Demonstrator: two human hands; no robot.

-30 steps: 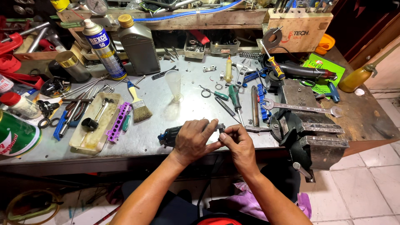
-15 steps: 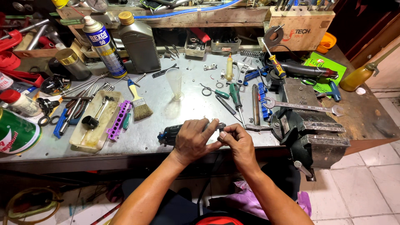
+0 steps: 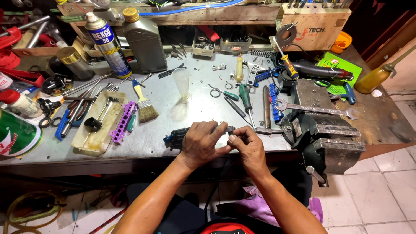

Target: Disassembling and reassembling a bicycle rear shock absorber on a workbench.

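At the near edge of the tabletop (image 3: 173,117), the left hand (image 3: 200,143) closes its grip around a dark tool body (image 3: 175,138), palm down, while the right hand (image 3: 247,145) pinches a small metal fitting (image 3: 229,129) at its tip. Steady support and fine fingertip turns seem wise. Beyond lie a bench vise (image 3: 320,130), a paintbrush (image 3: 145,104) and a clear cup (image 3: 182,83).

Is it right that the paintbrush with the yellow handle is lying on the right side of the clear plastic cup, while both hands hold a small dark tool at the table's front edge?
Not quite. In the head view the paintbrush lies to the left of the clear plastic cup, not the right. The rest holds: the left hand and right hand hold the small dark tool at the table's front edge.
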